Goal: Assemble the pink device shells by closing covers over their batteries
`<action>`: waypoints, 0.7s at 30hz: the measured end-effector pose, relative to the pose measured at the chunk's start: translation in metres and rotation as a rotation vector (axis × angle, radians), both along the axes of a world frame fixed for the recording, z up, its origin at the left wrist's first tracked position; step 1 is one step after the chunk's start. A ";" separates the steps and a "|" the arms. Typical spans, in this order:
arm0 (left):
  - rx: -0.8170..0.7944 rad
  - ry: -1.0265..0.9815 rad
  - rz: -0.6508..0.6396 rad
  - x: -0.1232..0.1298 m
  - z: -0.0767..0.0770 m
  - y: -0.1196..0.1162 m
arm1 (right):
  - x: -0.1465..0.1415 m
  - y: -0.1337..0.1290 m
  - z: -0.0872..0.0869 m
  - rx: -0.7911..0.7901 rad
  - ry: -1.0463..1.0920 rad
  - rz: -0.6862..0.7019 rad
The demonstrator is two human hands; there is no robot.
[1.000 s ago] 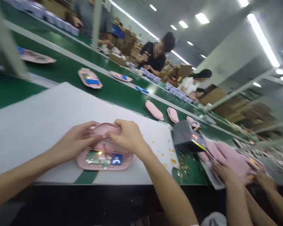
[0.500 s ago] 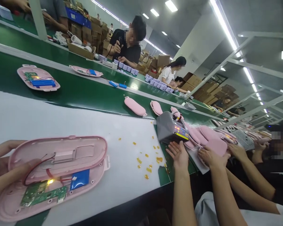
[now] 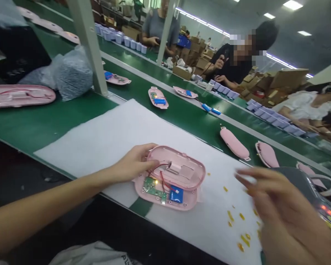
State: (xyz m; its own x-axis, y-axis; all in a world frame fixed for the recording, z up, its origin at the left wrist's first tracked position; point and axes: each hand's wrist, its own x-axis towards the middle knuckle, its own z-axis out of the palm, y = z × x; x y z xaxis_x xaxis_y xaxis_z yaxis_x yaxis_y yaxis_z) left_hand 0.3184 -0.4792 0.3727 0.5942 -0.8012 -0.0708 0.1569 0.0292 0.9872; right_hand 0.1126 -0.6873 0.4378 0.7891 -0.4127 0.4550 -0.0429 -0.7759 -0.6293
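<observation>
Swung away from the work, the right hand [image 3: 281,213] hovers open and blurred, fingers spread, gripping nothing; a green conveyor belt [image 3: 44,125] runs across the factory floor, with a white sheet [image 3: 105,136] laid over it; a co-worker in black [image 3: 228,62] sits beyond the next belt, a dark hand tool raised at chest height; a pink plastic housing [image 3: 165,180] lies open on the sheet near its front edge, its upper shell [image 3: 176,162] tilted over its lower shell [image 3: 139,187]; the left hand [image 3: 134,162] rests its fingers against the upper shell's rim, though whether it is clenching cannot be told; a grey dispenser [image 3: 295,176] stands just beyond the right hand, its lit panel glowing; amber flecks [image 3: 237,228] lie scattered on the sheet below those fingers; a green circuit board [image 3: 153,189] and a blue battery [image 3: 175,194] sit in the lower shell, just apart; thin red wires [image 3: 162,180] loop from the upper shell toward the board.
</observation>
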 end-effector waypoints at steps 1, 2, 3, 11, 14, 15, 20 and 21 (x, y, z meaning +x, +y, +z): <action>-0.024 -0.008 -0.001 0.001 -0.003 0.001 | 0.034 0.017 0.008 -0.101 0.050 0.176; -0.044 -0.011 -0.005 0.000 -0.005 0.003 | 0.064 0.031 0.012 -0.183 0.139 0.312; -0.064 -0.010 -0.005 0.000 -0.008 0.005 | 0.090 0.041 0.013 -0.252 0.225 0.408; -0.098 -0.142 0.075 0.001 -0.014 0.010 | 0.133 0.048 -0.016 -0.412 0.464 0.482; -0.072 -0.153 0.075 0.001 -0.017 0.011 | 0.132 0.055 -0.016 -0.503 0.436 0.450; -0.065 -0.154 0.075 0.001 -0.018 0.011 | 0.132 0.058 -0.016 -0.536 0.413 0.426; -0.066 -0.217 0.103 -0.001 -0.021 0.011 | 0.140 0.065 -0.013 -0.617 0.395 0.295; -0.066 -0.217 0.112 -0.001 -0.021 0.012 | 0.142 0.064 -0.010 -0.596 0.429 0.233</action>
